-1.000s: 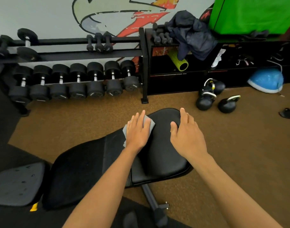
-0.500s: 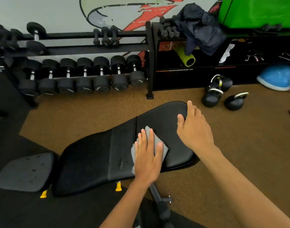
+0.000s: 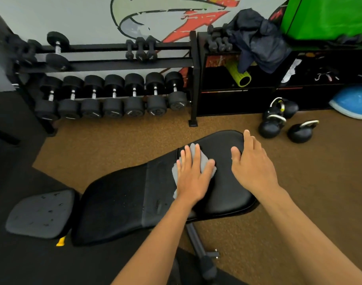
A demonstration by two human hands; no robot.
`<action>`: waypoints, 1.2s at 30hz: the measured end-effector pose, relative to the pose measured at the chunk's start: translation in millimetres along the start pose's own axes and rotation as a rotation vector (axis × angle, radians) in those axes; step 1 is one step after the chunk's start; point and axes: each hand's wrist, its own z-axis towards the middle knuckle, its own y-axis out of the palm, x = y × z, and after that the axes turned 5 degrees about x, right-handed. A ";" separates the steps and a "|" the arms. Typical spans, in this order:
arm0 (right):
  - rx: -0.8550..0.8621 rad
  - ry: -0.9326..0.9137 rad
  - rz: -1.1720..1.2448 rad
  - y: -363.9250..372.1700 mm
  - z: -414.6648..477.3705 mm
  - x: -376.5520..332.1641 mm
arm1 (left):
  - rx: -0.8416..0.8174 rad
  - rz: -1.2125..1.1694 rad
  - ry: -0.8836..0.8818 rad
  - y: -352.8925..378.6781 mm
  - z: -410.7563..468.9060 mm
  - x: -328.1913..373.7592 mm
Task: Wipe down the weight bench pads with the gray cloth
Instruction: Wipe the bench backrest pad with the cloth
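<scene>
Two bare hands lie on the rounded black pad (image 3: 223,194). The left hand (image 3: 193,177) is flat with straight fingers, pressing the gray cloth (image 3: 205,161) onto the pad beside the seam with the longer pad (image 3: 114,202). The right hand (image 3: 252,167) rests released, fingers straight, at the rounded pad's far edge, apart from the cloth, with kettlebells (image 3: 299,132) on the floor beyond.
</scene>
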 end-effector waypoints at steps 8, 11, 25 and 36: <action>0.098 -0.268 -0.284 4.3 -4.2 -29.2 | -0.001 -0.112 0.003 -19.5 81.8 -12.6; -0.006 -0.419 -0.347 16.4 -3.3 -44.9 | 0.015 -0.118 0.019 -21.9 74.3 -25.7; -0.305 -0.558 -0.359 74.2 4.3 -95.3 | 0.070 0.005 0.097 14.5 -139.2 -88.0; -0.246 -0.502 -0.287 72.3 1.6 -99.3 | 0.005 -0.038 0.041 -11.3 25.5 -82.5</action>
